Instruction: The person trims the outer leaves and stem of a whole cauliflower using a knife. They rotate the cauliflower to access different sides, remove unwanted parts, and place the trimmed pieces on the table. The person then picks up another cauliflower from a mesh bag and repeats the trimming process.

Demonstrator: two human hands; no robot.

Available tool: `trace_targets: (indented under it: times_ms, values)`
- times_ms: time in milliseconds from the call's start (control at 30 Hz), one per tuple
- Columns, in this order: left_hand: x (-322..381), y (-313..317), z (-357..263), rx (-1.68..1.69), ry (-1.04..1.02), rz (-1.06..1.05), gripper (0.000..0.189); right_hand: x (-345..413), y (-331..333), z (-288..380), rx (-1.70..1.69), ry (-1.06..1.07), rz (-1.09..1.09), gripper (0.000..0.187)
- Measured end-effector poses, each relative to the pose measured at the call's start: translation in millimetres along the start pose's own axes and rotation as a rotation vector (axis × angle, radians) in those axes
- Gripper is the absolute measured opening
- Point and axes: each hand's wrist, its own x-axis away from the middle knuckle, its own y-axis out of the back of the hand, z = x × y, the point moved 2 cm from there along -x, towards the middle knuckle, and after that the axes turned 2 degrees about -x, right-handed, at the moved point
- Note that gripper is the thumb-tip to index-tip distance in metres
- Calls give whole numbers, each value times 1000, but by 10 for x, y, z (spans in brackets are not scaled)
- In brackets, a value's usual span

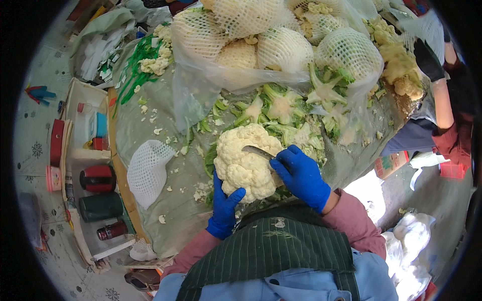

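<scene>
A pale cauliflower head [244,165] rests low over the cloth-covered table in front of me. My left hand [225,201], in a blue glove, grips its lower left side with the thumb on the florets. In my right hand [302,177], also blue-gloved, is a knife with a short curved blade [258,151]. The blade lies over the top of the florets; whether it cuts in cannot be seen. Trimmed cauliflower stems with green leaves [284,107] lie just beyond the head. An empty white foam net sleeve [150,173] lies to the left.
Several net-wrapped cauliflowers [284,49] sit in a clear plastic bag at the back. Green ties [137,71] lie back left. A white foam box [88,150] holding bottles stands at the left edge. At right, another person's black-gloved hand [428,60] is near cauliflower pieces [401,64].
</scene>
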Motion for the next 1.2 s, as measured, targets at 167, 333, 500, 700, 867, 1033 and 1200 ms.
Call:
trace_targets:
  times_ms: [167,333,500,700,867,1033,1200]
  values:
    - [-12,19,23,37,-55,45,97,-54,79,-135,70,-48,-219,20]
    - [-23,59,61,23,-14,28,97,-2,31,-309,71,-80,-220,20]
    - [-22,68,62,31,-31,25,96,3,-52,-359,-26,-50,-90,20]
    - [-8,98,101,29,-52,47,96,-32,-76,-352,-98,29,-81,20]
    - [-16,122,142,28,-48,60,97,-65,-18,-368,-49,-44,-206,20]
    - [-9,122,160,12,-19,43,98,-98,16,-301,34,-43,-251,21]
    - [-10,155,184,22,-89,57,97,-115,-19,-237,10,30,-81,19]
